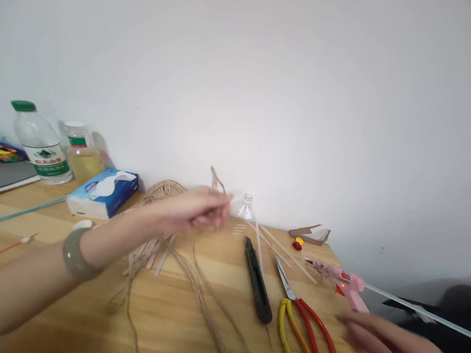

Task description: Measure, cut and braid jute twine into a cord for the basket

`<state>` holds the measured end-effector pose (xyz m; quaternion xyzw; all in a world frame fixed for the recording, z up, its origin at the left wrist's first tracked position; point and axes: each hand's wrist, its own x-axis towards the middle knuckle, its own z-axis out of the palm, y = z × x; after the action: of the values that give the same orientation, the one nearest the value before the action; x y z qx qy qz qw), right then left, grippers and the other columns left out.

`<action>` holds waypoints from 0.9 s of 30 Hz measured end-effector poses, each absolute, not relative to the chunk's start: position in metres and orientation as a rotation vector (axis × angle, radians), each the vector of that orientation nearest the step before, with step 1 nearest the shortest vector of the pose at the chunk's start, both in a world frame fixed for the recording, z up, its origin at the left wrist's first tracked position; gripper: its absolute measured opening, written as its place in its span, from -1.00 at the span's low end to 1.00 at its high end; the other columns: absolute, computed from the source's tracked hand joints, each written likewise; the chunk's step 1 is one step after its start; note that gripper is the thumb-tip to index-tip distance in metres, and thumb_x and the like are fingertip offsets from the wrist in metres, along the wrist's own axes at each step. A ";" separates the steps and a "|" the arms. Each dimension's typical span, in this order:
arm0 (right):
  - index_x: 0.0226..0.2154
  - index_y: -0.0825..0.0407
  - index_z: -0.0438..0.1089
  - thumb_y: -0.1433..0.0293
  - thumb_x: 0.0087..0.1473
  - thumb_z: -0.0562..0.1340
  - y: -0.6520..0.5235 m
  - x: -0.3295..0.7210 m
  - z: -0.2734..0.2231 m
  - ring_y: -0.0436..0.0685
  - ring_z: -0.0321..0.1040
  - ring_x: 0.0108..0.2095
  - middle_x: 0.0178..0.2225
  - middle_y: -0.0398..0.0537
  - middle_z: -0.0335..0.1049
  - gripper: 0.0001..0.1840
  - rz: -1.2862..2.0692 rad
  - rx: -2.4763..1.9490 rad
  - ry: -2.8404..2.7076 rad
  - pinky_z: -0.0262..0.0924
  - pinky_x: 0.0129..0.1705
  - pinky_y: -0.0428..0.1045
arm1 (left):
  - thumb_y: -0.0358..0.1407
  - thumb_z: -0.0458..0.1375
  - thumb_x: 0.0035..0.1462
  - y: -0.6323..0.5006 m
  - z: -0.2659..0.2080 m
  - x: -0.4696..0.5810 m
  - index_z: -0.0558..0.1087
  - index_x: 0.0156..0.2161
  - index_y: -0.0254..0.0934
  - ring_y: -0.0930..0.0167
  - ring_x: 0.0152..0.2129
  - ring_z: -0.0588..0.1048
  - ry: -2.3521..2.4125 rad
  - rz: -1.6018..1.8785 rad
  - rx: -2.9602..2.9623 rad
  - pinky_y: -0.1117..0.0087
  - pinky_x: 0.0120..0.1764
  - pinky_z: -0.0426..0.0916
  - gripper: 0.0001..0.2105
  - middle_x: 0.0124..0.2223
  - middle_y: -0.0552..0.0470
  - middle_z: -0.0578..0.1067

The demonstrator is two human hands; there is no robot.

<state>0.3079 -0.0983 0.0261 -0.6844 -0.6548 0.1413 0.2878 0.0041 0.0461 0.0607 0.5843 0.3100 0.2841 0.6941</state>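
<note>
My left hand (209, 210), slightly blurred, is raised over the middle of the table with its fingers pinched on a piece of jute twine (217, 179). A short bent end of that twine sticks up above the fingers. Behind my wrist sits a ball of twine (165, 190), partly hidden, and long strands run toward the front edge. My right hand (394, 345) is low at the right, blurred, its fingers stretched toward the handle of a pink glue gun (344, 280) with nothing visible in them. Left of that hand lie scissors (307, 330) with red and yellow handles.
A utility knife (258, 283) lies beside clear glue sticks (278, 248) and a cut bottle top (246, 207). To the left stand a tissue pack (103, 192), a water bottle (45, 145) and a jar (83, 155). Wooden sticks (151, 253) lie under my left forearm.
</note>
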 end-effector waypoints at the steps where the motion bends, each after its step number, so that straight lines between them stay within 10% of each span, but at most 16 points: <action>1: -0.39 -0.03 0.47 0.10 -0.05 0.19 -0.090 0.293 0.035 0.16 0.37 -0.31 -0.33 -0.04 0.45 -0.69 0.455 -1.785 -1.811 0.29 -0.33 -0.06 | -0.16 0.04 0.09 0.036 0.057 0.013 0.32 -0.56 -0.40 0.67 -0.80 0.07 0.658 0.577 1.342 0.57 -0.71 -0.19 -0.67 -0.64 0.09 0.29; 7: -0.23 -0.01 0.41 0.21 0.04 0.11 -0.029 0.199 0.056 0.07 0.33 -0.30 -0.32 -0.06 0.41 -0.70 0.649 -1.317 -1.856 0.21 -0.33 -0.08 | -0.23 0.18 -0.08 0.014 0.039 0.034 0.39 -0.56 -0.39 0.62 -0.74 0.20 0.523 0.302 1.470 0.54 -0.68 -0.08 -0.78 -0.67 0.12 0.30; 14: -0.55 0.08 0.35 0.27 -0.03 0.19 -0.008 0.187 0.043 -0.06 0.16 -0.60 -0.64 -0.18 0.22 -0.78 1.100 -1.252 -1.633 0.06 -0.54 -0.13 | -0.36 0.24 -0.15 0.033 0.018 0.032 0.41 -0.38 -0.37 0.66 -0.75 0.19 0.432 0.360 1.323 0.57 -0.70 0.02 -0.83 -0.41 0.00 0.46; 27: -0.52 0.08 0.29 0.23 -0.03 0.19 0.021 0.200 0.034 -0.11 0.04 -0.64 -0.63 -0.20 0.25 -0.76 1.039 -1.324 -1.389 -0.06 -0.61 -0.17 | -0.34 0.21 -0.08 0.061 0.002 0.020 0.47 -0.31 -0.37 0.47 -0.41 0.45 0.530 0.461 1.291 0.41 -0.23 0.31 -0.82 -0.37 -0.02 0.51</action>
<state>0.1996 0.0207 0.0342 -0.5384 -0.5648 0.4225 0.4612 0.0203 0.0609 0.0018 0.5888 0.2419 0.2102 0.7420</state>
